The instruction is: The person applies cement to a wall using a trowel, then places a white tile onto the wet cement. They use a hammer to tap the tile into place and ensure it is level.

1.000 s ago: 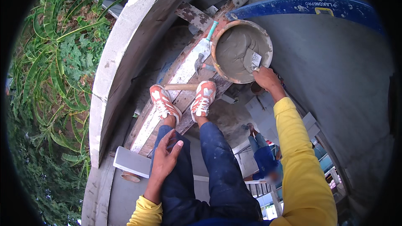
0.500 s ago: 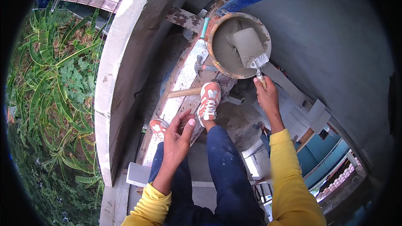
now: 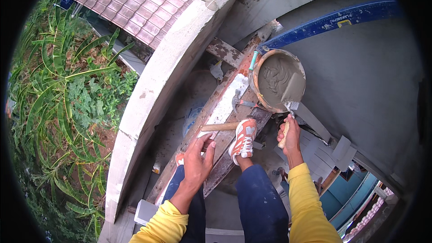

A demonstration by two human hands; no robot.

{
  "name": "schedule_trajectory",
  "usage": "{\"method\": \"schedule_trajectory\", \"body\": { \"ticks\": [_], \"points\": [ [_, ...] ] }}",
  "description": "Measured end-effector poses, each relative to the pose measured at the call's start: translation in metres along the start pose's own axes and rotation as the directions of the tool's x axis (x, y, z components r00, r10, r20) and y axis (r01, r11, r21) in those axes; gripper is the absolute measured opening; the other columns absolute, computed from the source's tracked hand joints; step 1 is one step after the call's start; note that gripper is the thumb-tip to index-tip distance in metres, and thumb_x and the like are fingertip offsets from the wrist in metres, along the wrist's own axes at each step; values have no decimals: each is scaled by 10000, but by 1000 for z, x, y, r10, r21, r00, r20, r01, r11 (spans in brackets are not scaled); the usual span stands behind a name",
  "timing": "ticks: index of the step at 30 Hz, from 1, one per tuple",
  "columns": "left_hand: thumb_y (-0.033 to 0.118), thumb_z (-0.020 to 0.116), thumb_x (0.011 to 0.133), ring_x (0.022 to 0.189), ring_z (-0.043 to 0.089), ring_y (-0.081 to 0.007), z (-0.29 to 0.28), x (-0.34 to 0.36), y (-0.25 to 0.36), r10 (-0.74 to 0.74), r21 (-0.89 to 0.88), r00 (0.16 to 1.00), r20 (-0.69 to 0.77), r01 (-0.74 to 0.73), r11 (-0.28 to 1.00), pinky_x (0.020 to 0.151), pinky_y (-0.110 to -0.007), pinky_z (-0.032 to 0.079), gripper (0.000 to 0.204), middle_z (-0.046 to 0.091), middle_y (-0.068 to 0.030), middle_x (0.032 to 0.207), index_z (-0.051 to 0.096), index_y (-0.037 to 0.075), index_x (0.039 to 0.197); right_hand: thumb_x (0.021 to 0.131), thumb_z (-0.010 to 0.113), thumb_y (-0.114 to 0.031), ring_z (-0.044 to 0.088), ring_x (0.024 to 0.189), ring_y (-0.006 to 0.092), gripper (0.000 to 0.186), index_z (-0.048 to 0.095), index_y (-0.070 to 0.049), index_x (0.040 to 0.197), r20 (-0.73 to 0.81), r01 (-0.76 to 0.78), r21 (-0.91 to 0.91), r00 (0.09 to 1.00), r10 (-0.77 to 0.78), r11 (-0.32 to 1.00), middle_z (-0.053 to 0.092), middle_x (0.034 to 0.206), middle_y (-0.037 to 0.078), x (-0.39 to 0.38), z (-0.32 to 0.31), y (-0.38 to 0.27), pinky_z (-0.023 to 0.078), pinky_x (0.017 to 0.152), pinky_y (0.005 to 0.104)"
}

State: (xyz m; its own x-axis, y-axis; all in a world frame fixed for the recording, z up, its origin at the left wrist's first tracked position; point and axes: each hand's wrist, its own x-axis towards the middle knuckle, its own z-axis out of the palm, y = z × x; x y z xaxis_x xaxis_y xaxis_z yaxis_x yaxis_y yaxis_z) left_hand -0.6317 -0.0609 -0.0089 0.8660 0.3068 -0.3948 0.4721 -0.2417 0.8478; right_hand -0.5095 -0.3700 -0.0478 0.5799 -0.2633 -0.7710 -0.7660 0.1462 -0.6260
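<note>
My right hand [image 3: 290, 137] is wrapped round the wooden handle of a trowel [image 3: 294, 89]. The mortar-smeared blade dips into a round bucket [image 3: 254, 81], along its right inner side. Grey wet mortar [image 3: 275, 75] fills much of the bucket, its surface ridged and swirled. My left hand [image 3: 196, 164] hovers over the planks with loosely bent, parted fingers and holds nothing. Below the bucket lies a claw hammer [image 3: 236, 101]. A wooden tool handle [image 3: 219, 127] rests between my left hand and my shoe [image 3: 245, 137]; its far end is hidden by the shoe.
I stand on narrow, paint-stained planks [image 3: 220, 153] high above a floor. A curved concrete wall [image 3: 157, 81] runs along the left, with plants [image 3: 67, 85] beyond. A long blue level [image 3: 310, 29] leans behind the bucket, beside a green-handled tool [image 3: 254, 59]. A grey plastered wall [image 3: 360, 72] rises right.
The trowel blade has shifted from across the mortar to the bucket's right inner side, more on edge. Swirls now show in the mortar. The whole view has shifted; my left hand stays empty.
</note>
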Motion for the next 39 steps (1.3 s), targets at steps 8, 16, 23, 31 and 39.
{"method": "schedule_trajectory", "body": {
  "ticks": [8, 16, 23, 31, 39],
  "points": [
    [53, 715, 961, 807, 726, -210, -23, 20, 4, 112, 21, 991, -73, -111, 994, 749, -315, 566, 251, 723, -146, 947, 704, -15, 1202, 1035, 644, -268, 472, 451, 91, 186, 520, -131, 1058, 347, 86, 176, 927, -144, 981, 515, 708, 0, -7, 133, 0, 393, 384, 255],
    [11, 703, 960, 895, 726, -211, -79, 65, 36, 293, 98, 947, -130, -282, 954, 820, -316, 570, 266, 736, -143, 976, 695, -28, 1223, 907, 640, -130, 645, 637, 287, 272, 565, -42, 1152, 117, 839, -72, 544, -831, 539, 639, 850, 139, 189, 298, -40, 518, 575, 397],
    [55, 762, 907, 753, 722, -246, -91, 46, 44, 557, 312, 812, -176, -491, 814, 711, -344, 571, 293, 731, -147, 869, 702, -46, 1176, 868, 647, -84, 654, 1055, 463, 415, 543, -72, 1270, -55, 894, -428, 119, -991, 131, 650, 1197, 231, 309, 396, -83, 516, 870, 539],
    [-22, 799, 826, 783, 727, -314, -81, 48, 43, 794, 216, 606, 44, -782, 584, 703, -383, 578, 322, 748, -175, 917, 721, -42, 1138, 935, 628, -67, 635, 1067, 519, 465, 450, -27, 1362, 46, 816, -562, 196, -979, 137, 628, 1187, 288, 310, 392, 8, 514, 887, 582],
    [1, 819, 801, 693, 697, -247, -86, 44, 0, 850, 212, 519, 90, -844, 493, 605, -330, 530, 295, 719, -109, 837, 745, -12, 1087, 955, 575, -38, 628, 1021, 536, 355, 445, 17, 1281, 161, 810, -537, 372, -914, 235, 613, 1137, 335, 210, 388, 118, 510, 857, 595]
  ]
}}
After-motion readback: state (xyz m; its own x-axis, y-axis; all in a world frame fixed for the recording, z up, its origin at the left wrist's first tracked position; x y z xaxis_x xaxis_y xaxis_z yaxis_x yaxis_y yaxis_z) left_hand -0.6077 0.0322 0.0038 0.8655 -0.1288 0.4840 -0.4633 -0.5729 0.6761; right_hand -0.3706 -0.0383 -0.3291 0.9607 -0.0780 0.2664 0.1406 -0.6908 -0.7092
